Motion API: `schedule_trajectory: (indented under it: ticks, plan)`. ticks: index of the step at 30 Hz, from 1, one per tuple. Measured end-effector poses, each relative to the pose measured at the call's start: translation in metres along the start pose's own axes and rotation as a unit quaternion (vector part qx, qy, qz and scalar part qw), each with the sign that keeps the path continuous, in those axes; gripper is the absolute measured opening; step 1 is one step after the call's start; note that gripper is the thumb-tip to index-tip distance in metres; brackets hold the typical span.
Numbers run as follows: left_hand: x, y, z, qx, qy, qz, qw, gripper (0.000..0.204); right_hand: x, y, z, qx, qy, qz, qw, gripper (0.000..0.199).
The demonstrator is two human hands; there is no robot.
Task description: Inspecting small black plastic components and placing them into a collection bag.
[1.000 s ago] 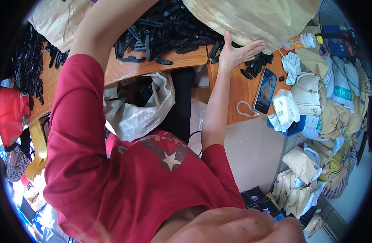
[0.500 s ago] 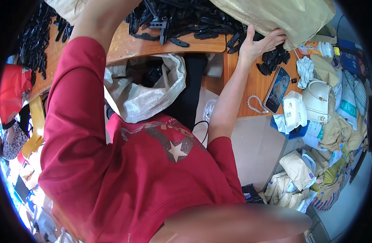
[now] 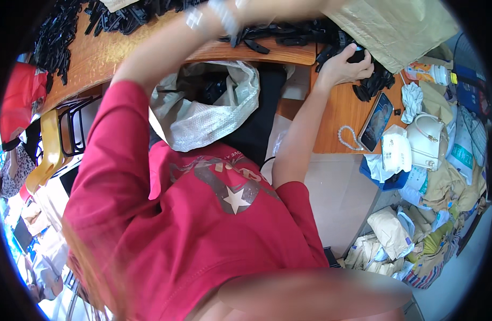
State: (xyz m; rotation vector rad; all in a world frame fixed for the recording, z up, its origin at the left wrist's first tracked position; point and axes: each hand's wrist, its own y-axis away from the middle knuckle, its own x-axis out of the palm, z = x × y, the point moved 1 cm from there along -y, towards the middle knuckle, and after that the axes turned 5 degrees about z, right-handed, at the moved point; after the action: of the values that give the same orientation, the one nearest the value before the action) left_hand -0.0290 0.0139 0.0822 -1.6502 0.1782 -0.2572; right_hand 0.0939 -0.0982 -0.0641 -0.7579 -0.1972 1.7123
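Black plastic clips point(image 3: 364, 80) heaped at the desk corner, right hand point(image 3: 345, 64) on them.

Right hand curls its fingers around one dark piece at about one o'clock in the view, touching the heap, which trails toward four o'clock beside the tan sack point(image 3: 401, 27); single pieces lie every way, so no shared long axis shows. Left hand point(image 3: 224, 13), blurred at twelve o'clock over the wooden desk point(image 3: 149, 48), is farther off; its grip cannot be told.
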Motion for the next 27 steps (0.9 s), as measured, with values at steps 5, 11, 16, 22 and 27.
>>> schedule_trajectory:
  ticks: [5,11,16,22,27]
  plan:
    - [-0.062,0.123,-0.074,-0.055,-0.093,0.439,0.892,0.030,-0.010,0.001,0.011,-0.007,-0.056,0.024,0.998,0.039]
    - [-0.107,0.149,-0.095,-0.149,-0.145,0.409,0.889,0.041,-0.046,0.019,0.013,-0.104,0.037,0.022,0.994,0.025]
    - [-0.123,0.150,-0.086,-0.164,-0.186,0.360,0.900,0.035,-0.043,0.043,0.020,-0.142,0.134,0.121,0.973,0.024]
    - [-0.129,0.134,-0.073,-0.239,-0.318,0.271,0.877,0.018,-0.054,0.038,0.007,-0.211,0.250,0.157,0.932,0.020]
    - [-0.123,0.116,-0.066,-0.348,-0.314,0.313,0.826,0.027,-0.066,0.039,0.009,-0.247,0.311,0.164,0.903,0.020]
